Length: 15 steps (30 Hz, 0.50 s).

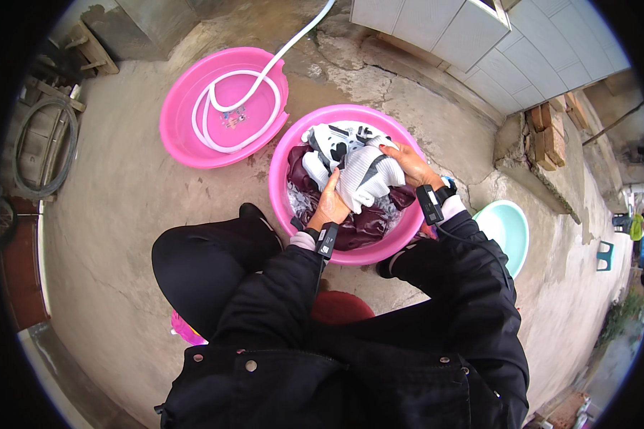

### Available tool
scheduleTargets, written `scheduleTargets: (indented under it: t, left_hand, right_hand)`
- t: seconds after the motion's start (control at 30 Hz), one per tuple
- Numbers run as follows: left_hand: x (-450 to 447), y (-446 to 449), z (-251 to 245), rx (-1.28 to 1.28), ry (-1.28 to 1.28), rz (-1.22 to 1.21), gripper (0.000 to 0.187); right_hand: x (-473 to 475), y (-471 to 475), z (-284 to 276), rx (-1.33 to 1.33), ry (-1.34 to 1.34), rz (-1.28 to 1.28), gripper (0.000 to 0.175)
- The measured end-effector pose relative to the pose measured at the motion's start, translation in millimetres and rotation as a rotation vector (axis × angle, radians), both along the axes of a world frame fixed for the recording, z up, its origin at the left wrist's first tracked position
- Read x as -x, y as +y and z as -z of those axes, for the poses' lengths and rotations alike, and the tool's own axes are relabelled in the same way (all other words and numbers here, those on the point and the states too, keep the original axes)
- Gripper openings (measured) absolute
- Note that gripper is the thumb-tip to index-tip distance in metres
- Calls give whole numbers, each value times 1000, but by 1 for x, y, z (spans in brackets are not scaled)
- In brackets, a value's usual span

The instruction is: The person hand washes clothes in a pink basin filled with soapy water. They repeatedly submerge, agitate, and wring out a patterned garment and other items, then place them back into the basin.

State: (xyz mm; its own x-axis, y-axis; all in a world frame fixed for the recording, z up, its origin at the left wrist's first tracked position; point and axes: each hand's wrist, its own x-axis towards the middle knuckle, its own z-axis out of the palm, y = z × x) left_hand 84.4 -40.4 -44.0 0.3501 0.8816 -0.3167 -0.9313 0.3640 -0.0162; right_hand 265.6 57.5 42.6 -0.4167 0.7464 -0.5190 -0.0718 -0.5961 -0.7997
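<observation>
A pink plastic basin [349,257] stands on the ground before me, with sudsy water and wet clothes in it. Both my hands hold a white ribbed garment with dark grey stripes [373,174] above the basin. My left hand [331,205] grips its lower left side, thumb pointing up. My right hand [410,165] holds its upper right part with bent fingers. Behind it lies white fabric with black patterns [335,142]. Dark maroon cloth [362,228] lies in the water below and to the left. How much of the striped garment touches the water is hidden.
A second pink basin [180,107] with a broken rim holds a coiled white hose [279,102]. A mint green basin [507,228] stands beyond my right arm. Bricks [550,134] rest on a concrete ledge at the right. A red round thing [343,307] is between my legs.
</observation>
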Motion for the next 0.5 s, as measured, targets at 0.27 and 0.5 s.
scheduleTargets:
  t: [0.27,0.5]
  left_hand:
    - [-11,11,-17,-165,4,-36,48]
    - [-8,17,14,-2,24,15,38]
  right_hand:
    - [4,2,-6,-329,-353,-567,49]
    - [-161,31,88,-521,-1169,62,19]
